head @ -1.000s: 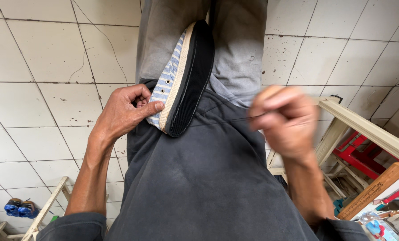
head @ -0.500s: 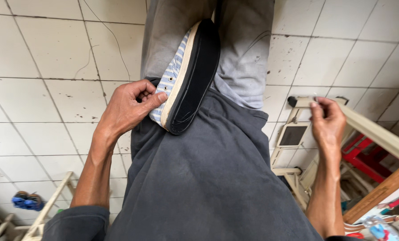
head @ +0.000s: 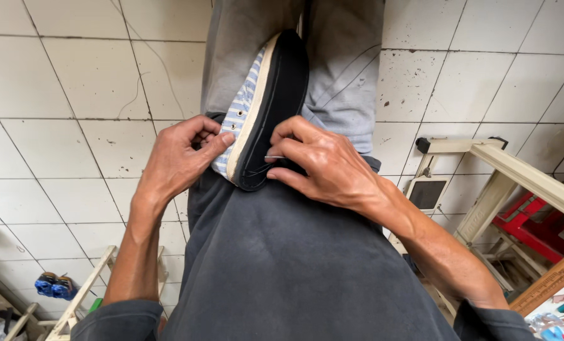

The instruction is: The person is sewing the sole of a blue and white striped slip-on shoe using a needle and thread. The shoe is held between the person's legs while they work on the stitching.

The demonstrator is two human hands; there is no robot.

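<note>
A striped blue-and-white shoe [head: 241, 117] with a black sole [head: 282, 104] is wedged sole-edge-up between the knees, against grey trousers [head: 345, 76], above the dark shirt [head: 282, 271]. The upper near the heel is gripped by the left hand [head: 181, 158], thumb laid along the canvas beside the eyelets, fingers curled behind; the shoe is steadied by this clamp. A thin needle [head: 274, 157] is pinched between thumb and forefinger of the right hand [head: 326, 167], tip set against the sole's rim where sole meets the cream welt [head: 252, 120]. A thread cannot be made out for sure; a faint line near the needle may be one.

Step in hand, as judged: hand-stitching of sole to upper, with the needle placed at the seam near the heel end. The next move is judged to call for a firm push through rubber and canvas at a shallow angle, the left thumb kept off the exit point, and the shoe held tight by the knees so it is not twisted.

White tiled floor [head: 73, 82] is seen below, a pale wooden frame [head: 516, 170] to the right, a red stool [head: 534, 227] under it, a blue item [head: 51, 285] low left
</note>
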